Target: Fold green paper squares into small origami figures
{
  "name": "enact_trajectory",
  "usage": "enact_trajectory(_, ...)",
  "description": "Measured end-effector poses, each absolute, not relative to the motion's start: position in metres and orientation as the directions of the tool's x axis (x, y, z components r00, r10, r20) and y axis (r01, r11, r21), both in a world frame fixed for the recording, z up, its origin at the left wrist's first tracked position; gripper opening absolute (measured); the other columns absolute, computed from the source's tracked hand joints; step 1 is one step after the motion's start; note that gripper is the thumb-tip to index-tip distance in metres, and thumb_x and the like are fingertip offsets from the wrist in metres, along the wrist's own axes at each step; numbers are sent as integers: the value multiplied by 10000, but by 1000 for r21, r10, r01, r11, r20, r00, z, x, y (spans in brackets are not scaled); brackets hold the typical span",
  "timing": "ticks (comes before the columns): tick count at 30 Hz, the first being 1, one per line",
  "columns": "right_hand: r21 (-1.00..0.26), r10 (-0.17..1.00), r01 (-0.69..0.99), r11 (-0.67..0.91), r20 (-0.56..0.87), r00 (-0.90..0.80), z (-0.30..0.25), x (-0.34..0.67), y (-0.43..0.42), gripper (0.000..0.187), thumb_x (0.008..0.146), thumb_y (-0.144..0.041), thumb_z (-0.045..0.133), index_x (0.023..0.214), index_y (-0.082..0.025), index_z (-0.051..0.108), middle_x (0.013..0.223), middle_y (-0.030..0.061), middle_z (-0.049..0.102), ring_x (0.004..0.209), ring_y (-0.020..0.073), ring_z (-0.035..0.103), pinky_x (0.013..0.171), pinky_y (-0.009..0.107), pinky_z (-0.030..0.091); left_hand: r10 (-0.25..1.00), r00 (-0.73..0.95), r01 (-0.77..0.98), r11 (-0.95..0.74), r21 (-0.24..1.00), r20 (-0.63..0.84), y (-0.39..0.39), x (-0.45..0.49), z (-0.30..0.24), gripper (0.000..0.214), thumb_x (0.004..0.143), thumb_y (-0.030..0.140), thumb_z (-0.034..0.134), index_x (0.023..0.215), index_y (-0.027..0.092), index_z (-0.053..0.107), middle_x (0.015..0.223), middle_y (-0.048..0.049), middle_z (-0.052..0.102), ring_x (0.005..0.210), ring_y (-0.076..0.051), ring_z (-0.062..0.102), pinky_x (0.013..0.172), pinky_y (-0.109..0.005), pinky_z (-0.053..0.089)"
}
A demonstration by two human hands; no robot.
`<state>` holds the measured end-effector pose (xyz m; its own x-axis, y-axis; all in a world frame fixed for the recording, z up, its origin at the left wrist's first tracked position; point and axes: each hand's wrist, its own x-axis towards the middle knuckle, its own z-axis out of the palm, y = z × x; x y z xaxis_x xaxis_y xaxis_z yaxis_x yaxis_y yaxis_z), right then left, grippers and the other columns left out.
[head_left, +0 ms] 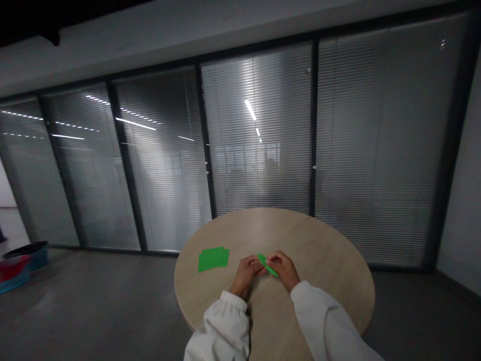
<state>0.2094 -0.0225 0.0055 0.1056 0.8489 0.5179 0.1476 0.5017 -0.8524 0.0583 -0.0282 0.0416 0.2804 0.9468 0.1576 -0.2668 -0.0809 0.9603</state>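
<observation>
Between my two hands is a small folded piece of green paper point(272, 271), tilted above the round wooden table point(300, 230). My left hand point(246, 275) pinches it from the left side, near its upper end. From the right, my right hand point(284, 269) has its fingertips closed on the paper's middle. The fingers partly cover the paper, so its full shape is hidden. To the left of my hands, several flat green paper sheets point(212, 258) lie on the table, overlapping and slightly askew.
Behind the table runs a glass partition point(259, 150) with blinds and dark frames. Dark and blue containers point(35, 256), one holding something red, stand on the grey floor point(112, 306) at the far left. The table's rounded edge surrounds the work area.
</observation>
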Motion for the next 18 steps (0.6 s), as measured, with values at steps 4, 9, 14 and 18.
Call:
enact_trajectory(4,-878,870,102,467,477,123,7,208,-24,238,707,-430,694,735,-203,630,731,29,665,732,199,628,687,294,507,947,276,-292,-82,953,166,-29,58,41,349,543,403,843,634,122,657,616,-31,668,587,-138,612,648,-268,506)
enact_trajectory(9,-887,875,102,450,461,149,10,206,-26,194,700,-388,674,724,-202,626,720,31,658,708,196,623,672,295,495,946,298,-324,-26,946,128,-33,59,45,467,687,573,705,722,107,680,668,-78,698,588,-153,631,655,-290,516)
enact_trajectory(14,-895,882,46,444,445,155,9,204,-26,303,690,-380,689,926,-235,566,687,-25,634,648,172,617,617,272,493,955,252,-268,-88,960,158,-33,61,46,405,524,446,861,651,116,665,625,-35,677,604,-147,621,656,-270,506)
enact_trajectory(18,-892,880,72,447,453,144,7,203,-26,301,706,-394,663,940,-251,537,679,-36,606,637,166,609,599,265,489,959,236,-255,-92,962,154,-31,60,46,400,447,388,898,635,118,671,607,-20,672,592,-143,615,637,-262,499)
